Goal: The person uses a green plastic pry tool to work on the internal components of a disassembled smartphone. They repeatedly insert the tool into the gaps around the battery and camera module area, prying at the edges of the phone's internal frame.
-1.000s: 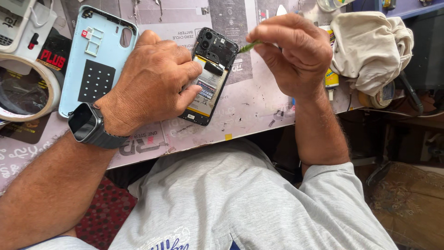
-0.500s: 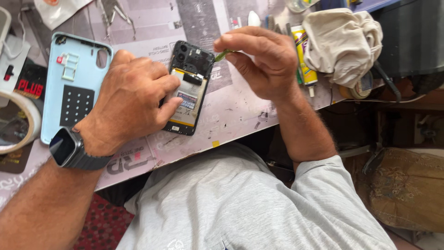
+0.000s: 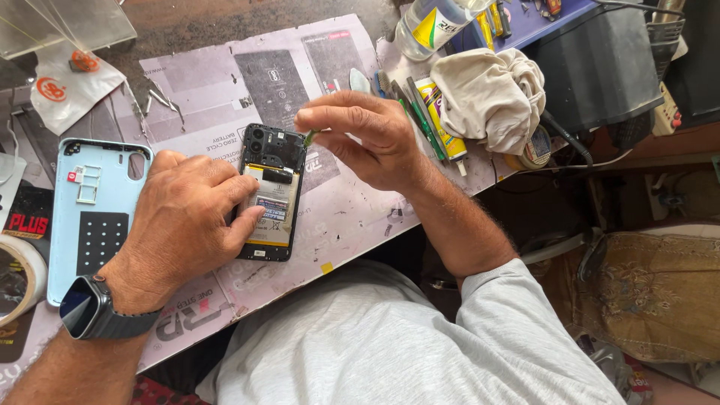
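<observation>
An opened black phone [image 3: 271,195] lies back-up on the work mat, its battery and camera module exposed. My left hand [image 3: 184,225] rests on its left side, fingers pressing it flat; a dark smartwatch sits on that wrist. My right hand [image 3: 360,135] hovers just right of the phone's top, pinching a small green tool [image 3: 308,138] whose tip points at the upper right corner of the phone.
A light blue phone back cover [image 3: 97,210] lies left of my left hand. A crumpled beige cloth [image 3: 487,94], a glue tube [image 3: 442,120], a clear bottle [image 3: 431,22] and a black box [image 3: 600,67] crowd the right. A tape roll [image 3: 19,277] sits far left.
The view has shifted, so everything sits lower and to the right in the frame. My right hand with the green tool has drawn slightly away from the phone's top; my left hand still holds the phone.
</observation>
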